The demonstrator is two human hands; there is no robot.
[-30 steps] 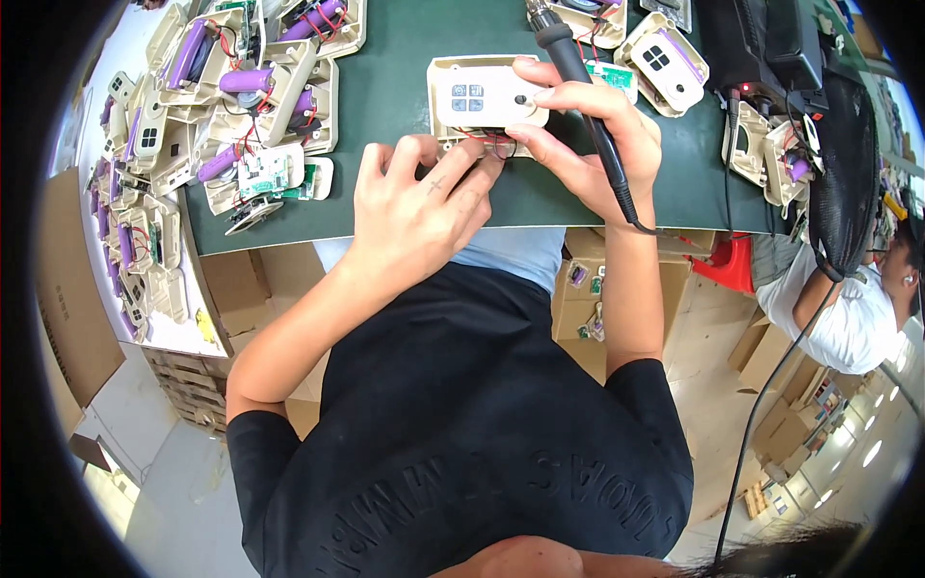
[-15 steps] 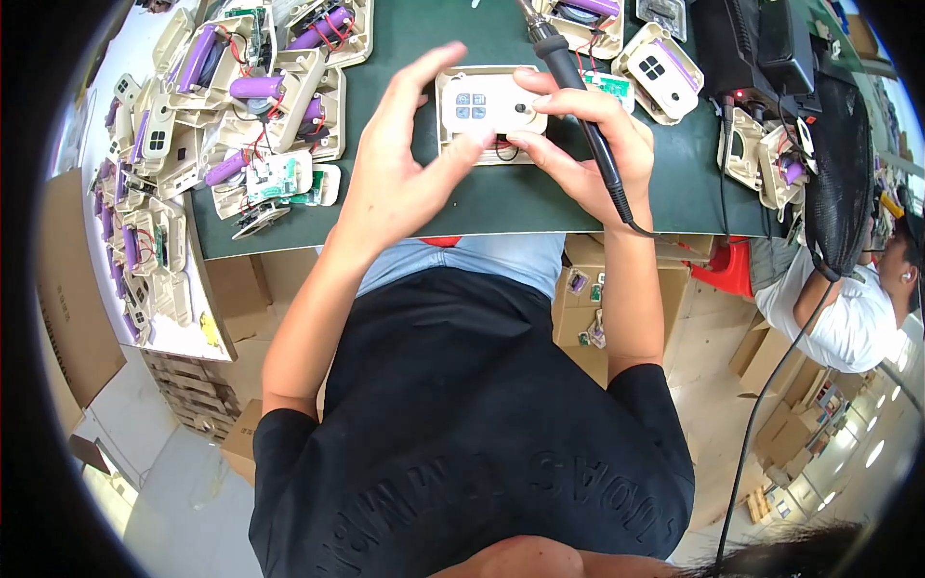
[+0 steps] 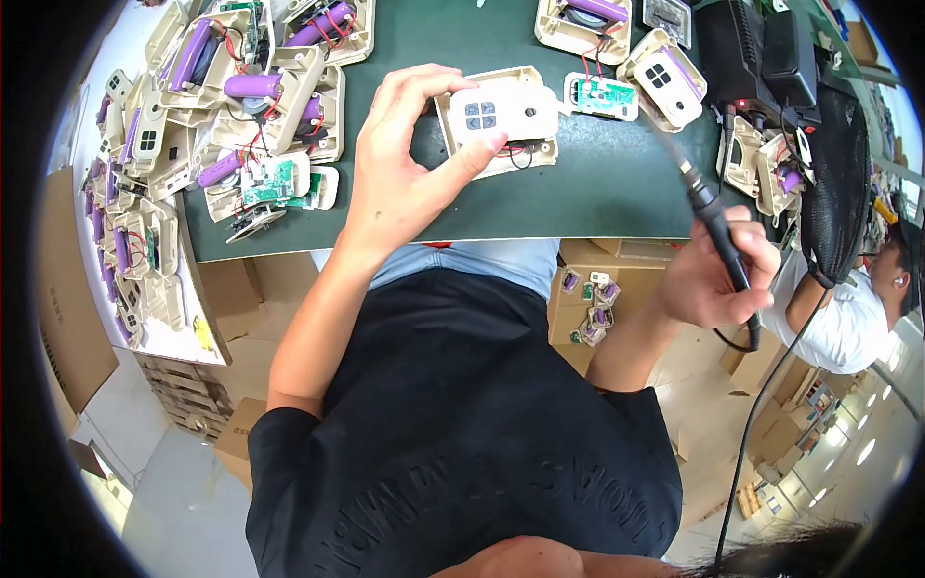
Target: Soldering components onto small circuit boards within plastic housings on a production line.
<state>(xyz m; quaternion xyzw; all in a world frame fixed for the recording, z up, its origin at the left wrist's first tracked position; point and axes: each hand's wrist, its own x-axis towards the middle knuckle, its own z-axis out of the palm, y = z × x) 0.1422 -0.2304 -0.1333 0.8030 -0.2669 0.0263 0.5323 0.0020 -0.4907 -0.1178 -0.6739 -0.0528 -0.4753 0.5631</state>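
**Cream shell pinched at the mat, iron held off to the side**

The left hand (image 3: 405, 183) closes thumb and fingers on a cream plastic remote housing (image 3: 501, 120) that rests on the dark green work mat (image 3: 597, 197), near the mat's front edge; the housing's face carries a grey pad of four buttons, and thin red and black wires show at its lower rim, so the two shell halves appear stacked but not fully seated; the right hand (image 3: 718, 284) is wrapped tight round the black handle of a soldering iron (image 3: 708, 217), tip pointing up toward the mat, well apart from the housing; its cable trails down to the right.

By judgement, the step in hand is fitting or checking the shell with the iron parked; a next move would call for a steady pinch on the smooth, rounded plastic, and for keeping the loose wires inside the rim and the hot tip away from it.

To the left lies a heap of open housings (image 3: 251, 106), matt cream, each with a glossy purple cylindrical battery cell (image 3: 252, 85) and a small green circuit board (image 3: 275, 181); more open shells sit at the far right, beside a black soldering station (image 3: 747, 53).
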